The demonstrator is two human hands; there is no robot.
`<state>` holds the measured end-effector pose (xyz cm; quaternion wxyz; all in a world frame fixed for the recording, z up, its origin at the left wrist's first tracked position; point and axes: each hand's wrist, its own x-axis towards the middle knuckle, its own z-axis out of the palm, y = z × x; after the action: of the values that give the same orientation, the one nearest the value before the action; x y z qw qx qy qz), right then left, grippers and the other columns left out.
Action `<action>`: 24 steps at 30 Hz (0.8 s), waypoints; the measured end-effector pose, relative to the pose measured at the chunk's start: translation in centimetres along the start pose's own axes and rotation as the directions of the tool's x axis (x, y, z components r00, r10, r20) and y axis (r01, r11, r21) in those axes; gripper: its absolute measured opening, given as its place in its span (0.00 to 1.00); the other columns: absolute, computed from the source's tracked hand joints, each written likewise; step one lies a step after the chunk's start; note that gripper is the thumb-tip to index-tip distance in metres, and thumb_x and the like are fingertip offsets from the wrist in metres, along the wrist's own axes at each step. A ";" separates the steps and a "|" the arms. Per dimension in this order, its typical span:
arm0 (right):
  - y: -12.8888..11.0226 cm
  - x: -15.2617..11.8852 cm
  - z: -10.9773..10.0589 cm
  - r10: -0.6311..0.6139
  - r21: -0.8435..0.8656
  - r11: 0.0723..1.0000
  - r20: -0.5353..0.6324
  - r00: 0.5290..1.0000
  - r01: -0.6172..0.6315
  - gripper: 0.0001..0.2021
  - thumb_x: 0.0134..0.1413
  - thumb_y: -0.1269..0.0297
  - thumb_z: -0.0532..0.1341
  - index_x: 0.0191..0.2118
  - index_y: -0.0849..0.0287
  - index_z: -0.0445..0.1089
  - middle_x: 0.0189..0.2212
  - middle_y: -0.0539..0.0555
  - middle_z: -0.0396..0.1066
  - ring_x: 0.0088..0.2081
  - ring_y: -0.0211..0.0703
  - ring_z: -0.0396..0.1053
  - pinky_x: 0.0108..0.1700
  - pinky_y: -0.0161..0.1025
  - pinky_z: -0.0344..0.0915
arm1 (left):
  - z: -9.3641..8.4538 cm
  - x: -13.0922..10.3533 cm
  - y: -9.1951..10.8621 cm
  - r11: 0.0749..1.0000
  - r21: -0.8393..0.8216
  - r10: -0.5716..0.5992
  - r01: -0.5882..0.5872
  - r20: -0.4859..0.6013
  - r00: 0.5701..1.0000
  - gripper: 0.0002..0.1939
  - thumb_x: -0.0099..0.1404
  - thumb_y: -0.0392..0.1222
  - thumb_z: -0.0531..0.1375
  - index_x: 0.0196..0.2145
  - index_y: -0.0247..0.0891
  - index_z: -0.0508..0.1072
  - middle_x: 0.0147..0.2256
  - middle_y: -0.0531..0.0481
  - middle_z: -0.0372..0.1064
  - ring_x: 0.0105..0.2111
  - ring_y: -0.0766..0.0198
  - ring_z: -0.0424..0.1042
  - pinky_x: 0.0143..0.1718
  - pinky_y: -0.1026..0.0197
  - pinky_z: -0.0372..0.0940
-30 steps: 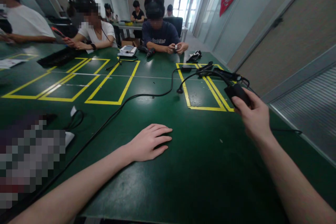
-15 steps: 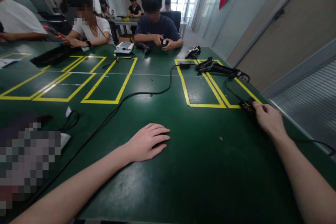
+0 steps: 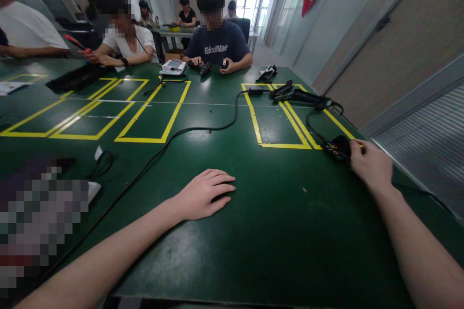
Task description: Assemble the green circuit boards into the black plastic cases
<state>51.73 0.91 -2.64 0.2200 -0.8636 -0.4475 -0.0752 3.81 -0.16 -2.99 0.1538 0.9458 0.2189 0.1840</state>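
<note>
My left hand (image 3: 207, 194) lies flat on the green table (image 3: 250, 256), fingers stretched out, holding nothing. At the right, my right hand (image 3: 372, 161) is closed on the edge of a black housing (image 3: 338, 148). Small coloured parts, perhaps wires, show on the side of the housing turned left; its exact kind I cannot tell. A thin black cable (image 3: 314, 125) runs from it back to a long black handle-like piece (image 3: 306, 96) near the table's right edge. Some of my right fingers are hidden behind the housing.
A black cord (image 3: 188, 129) crosses the table from lower left to an inline plug (image 3: 255, 91). Yellow tape marks rectangles (image 3: 284, 146). A blurred-out item (image 3: 39, 222) lies at left. Opposite, a co-worker (image 3: 219, 43) sits by a drill (image 3: 205, 68) and a white device (image 3: 173, 67).
My right hand has tilted the black housing up, so more of its coloured parts shows. My left hand has stayed put. The co-worker opposite has moved one hand to the drill.
</note>
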 end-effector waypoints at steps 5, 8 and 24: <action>-1.1 -0.5 -0.9 0.172 0.076 0.981 0.093 0.981 -0.179 0.23 0.63 0.60 0.51 0.52 0.67 0.76 0.29 0.65 0.77 0.26 0.55 0.71 0.36 0.48 0.65 | 0.1 -0.1 -0.1 1.000 -0.006 -0.003 0.003 -0.005 1.000 0.14 0.76 0.42 0.57 0.55 0.40 0.78 0.59 0.41 0.74 0.59 0.51 0.72 0.61 0.44 0.68; -1.5 -1.0 -1.0 0.201 0.150 0.964 0.130 0.971 -0.219 0.24 0.62 0.61 0.51 0.56 0.67 0.74 0.36 0.66 0.79 0.21 0.49 0.70 0.34 0.46 0.66 | 0.1 0.0 -0.1 1.000 -0.004 0.000 0.000 -0.006 1.000 0.14 0.76 0.41 0.57 0.55 0.40 0.78 0.58 0.41 0.74 0.59 0.51 0.72 0.61 0.44 0.68; -2.1 -1.4 -2.0 -0.096 0.016 0.995 0.140 0.985 0.095 0.12 0.52 0.52 0.67 0.36 0.56 0.74 0.33 0.58 0.75 0.34 0.53 0.70 0.32 0.43 0.58 | 0.0 0.1 0.0 1.000 -0.010 -0.010 0.010 0.012 1.000 0.14 0.76 0.41 0.57 0.54 0.38 0.77 0.59 0.41 0.74 0.60 0.51 0.71 0.62 0.45 0.67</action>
<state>49.33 0.05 -0.65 0.1881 -0.8432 -0.5031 -0.0226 3.87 -0.16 -2.98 0.1608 0.9451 0.2216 0.1785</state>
